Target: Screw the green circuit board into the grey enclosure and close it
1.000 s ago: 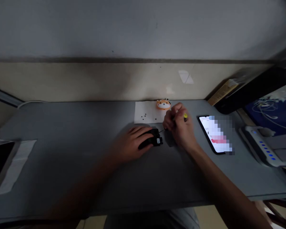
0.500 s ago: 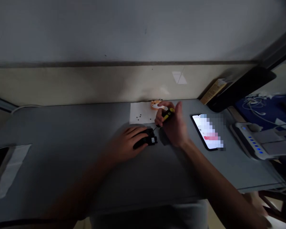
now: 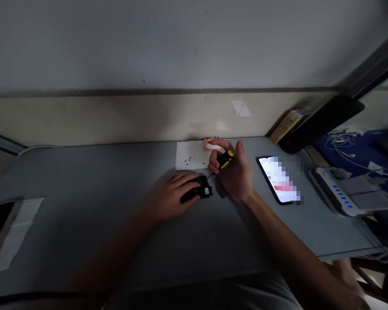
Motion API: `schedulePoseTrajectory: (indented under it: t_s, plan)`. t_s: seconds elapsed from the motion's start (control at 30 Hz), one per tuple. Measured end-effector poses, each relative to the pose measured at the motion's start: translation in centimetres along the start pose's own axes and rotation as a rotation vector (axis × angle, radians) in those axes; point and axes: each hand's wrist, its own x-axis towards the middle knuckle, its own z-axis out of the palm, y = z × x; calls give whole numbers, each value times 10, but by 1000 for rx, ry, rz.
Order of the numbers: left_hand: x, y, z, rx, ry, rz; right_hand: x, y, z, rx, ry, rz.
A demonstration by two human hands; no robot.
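Observation:
My left hand (image 3: pixel 173 196) is closed around a small black device (image 3: pixel 204 190) with a white label, holding it down on the grey desk. Its exact kind cannot be made out. In my right hand (image 3: pixel 237 178) is a screwdriver (image 3: pixel 226 159) with a black and yellow handle; its thin shaft slants down and left, with the tip at the device. Just behind, a white sheet of paper (image 3: pixel 183 150) carries several tiny dark pieces (image 3: pixel 188 161), perhaps screws. An orange and white animal-shaped item (image 3: pixel 210 145) sits at the paper's right, partly covered by my right fingers.
A lit phone (image 3: pixel 274 181) lies right of my right hand. Farther right are a power strip (image 3: pixel 339 191) with blue lights and tangled white cables (image 3: pixel 339 142). A small box (image 3: pixel 285 126) leans by a long black object (image 3: pixel 323 122). A dark-screened tablet-like item (image 3: pixel 0 219) lies at left.
The view has shifted slightly. My right hand keeps the screwdriver at the device with its handle turned a little; my left hand stays on the device.

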Motion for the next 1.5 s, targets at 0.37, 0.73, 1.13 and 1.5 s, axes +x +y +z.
schedulePoseTrajectory:
  t_s: [0.37, 0.73, 1.13, 1.5]
  plan:
    - [0, -1, 2, -17, 13, 5, -2, 2, -3, -92, 52, -42]
    - [1, 0, 1, 2, 20, 19, -4, 3, 2, -57, 41, -37]
    - [1, 0, 2, -5, 5, 3, -9, -1, 13, -11, 40, -8]
    - [1, 2, -3, -13, -6, 8, -12, 6, 2, -579, 147, -346]
